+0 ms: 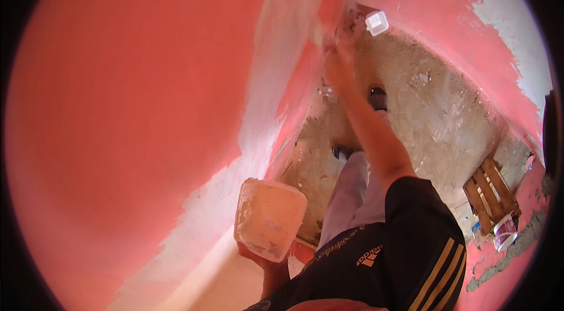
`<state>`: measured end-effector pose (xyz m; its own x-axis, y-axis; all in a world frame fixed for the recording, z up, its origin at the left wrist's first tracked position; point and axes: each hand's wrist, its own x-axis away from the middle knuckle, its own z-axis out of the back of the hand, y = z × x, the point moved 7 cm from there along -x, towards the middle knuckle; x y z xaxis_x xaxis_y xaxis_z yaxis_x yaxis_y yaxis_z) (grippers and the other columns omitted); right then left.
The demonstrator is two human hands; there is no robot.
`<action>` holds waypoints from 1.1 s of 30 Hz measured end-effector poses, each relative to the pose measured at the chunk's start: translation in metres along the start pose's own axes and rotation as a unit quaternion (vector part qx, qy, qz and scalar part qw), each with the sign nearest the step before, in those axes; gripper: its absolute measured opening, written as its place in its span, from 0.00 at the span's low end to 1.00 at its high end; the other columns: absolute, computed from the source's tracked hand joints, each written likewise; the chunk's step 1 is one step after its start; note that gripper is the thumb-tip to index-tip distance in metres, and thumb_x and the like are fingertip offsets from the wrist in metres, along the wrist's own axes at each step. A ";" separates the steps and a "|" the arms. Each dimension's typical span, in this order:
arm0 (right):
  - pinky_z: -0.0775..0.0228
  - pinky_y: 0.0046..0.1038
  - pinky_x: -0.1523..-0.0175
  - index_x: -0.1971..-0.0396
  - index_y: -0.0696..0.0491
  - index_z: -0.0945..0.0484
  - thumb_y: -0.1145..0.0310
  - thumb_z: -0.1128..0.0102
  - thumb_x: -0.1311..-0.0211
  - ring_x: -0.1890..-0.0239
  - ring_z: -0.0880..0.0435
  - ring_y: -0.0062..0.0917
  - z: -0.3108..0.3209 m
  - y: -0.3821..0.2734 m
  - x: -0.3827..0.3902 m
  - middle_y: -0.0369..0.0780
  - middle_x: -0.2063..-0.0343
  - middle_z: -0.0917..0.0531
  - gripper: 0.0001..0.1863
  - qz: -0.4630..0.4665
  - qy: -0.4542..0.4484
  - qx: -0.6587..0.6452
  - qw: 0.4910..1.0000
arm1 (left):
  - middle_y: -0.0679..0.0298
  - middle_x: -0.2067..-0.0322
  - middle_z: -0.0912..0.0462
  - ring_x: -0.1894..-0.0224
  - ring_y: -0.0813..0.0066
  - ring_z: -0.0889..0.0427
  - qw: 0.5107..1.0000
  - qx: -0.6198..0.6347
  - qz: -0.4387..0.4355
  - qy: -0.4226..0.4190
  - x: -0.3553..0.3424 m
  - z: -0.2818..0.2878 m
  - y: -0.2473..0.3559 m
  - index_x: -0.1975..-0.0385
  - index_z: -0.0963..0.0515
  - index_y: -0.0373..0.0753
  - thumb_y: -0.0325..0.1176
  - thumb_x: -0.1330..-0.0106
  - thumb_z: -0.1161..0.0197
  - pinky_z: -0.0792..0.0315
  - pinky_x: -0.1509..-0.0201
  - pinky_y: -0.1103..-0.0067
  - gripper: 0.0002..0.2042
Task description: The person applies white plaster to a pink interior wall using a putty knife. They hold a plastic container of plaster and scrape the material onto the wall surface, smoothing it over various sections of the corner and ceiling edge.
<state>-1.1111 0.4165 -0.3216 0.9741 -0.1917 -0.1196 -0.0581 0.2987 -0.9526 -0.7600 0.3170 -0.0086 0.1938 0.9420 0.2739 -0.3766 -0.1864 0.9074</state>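
Observation:
My left hand (pixel 261 258) is closed around the lower side of a square, translucent plastic tub (pixel 271 217), smeared with pale residue inside. It holds the tub beside the wall at waist height. My right arm stretches far forward, and my right hand (pixel 336 61) is smeared by motion close to the wall. A pale, blurred shape at its fingers touches or nearly touches the wall; its kind cannot be made out. The coral-red wall (pixel 147 76) carries a broad whitish band (pixel 288 29) that runs down past the tub.
A white square container (pixel 376 23) lies on the stained floor (pixel 435 117) near the far corner, with debris around it. At the right are a wooden slatted crate (pixel 490 193) and a white-and-purple bucket (pixel 505 233). The right wall (pixel 458 23) is pink with a ragged whitish area.

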 end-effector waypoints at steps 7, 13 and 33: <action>0.30 0.23 0.54 0.53 0.60 0.19 0.78 0.48 0.32 0.58 0.22 0.18 0.052 -0.037 -0.148 0.40 0.62 0.17 0.12 -0.062 0.004 -0.088 0.994 | 0.59 0.57 0.19 0.57 0.72 0.21 0.998 0.044 -0.001 0.040 0.023 -0.057 0.045 0.50 0.27 0.29 0.40 0.46 0.26 0.26 0.52 0.73 0.28; 0.24 0.29 0.58 0.45 0.51 0.20 0.79 0.51 0.34 0.58 0.18 0.30 0.013 -0.076 -0.169 0.44 0.55 0.16 0.20 -0.026 -0.080 -0.215 0.973 | 0.60 0.57 0.19 0.56 0.74 0.21 0.960 -0.170 -0.209 -0.075 0.012 -0.088 0.055 0.50 0.27 0.30 0.39 0.45 0.27 0.26 0.52 0.74 0.27; 0.27 0.29 0.48 0.42 0.51 0.22 0.75 0.47 0.33 0.57 0.19 0.29 -0.009 -0.020 -0.070 0.41 0.61 0.18 0.20 -0.040 -0.225 -0.182 0.956 | 0.59 0.55 0.19 0.54 0.72 0.21 0.935 -0.242 -0.247 -0.074 0.011 -0.133 0.054 0.49 0.27 0.30 0.42 0.47 0.26 0.26 0.50 0.74 0.30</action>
<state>-1.1803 0.4154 -0.2968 0.9691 0.2465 0.0115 0.0274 -0.0612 -0.9977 -0.8986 0.3545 0.0015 0.5627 0.8238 -0.0679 -0.5662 0.4440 0.6945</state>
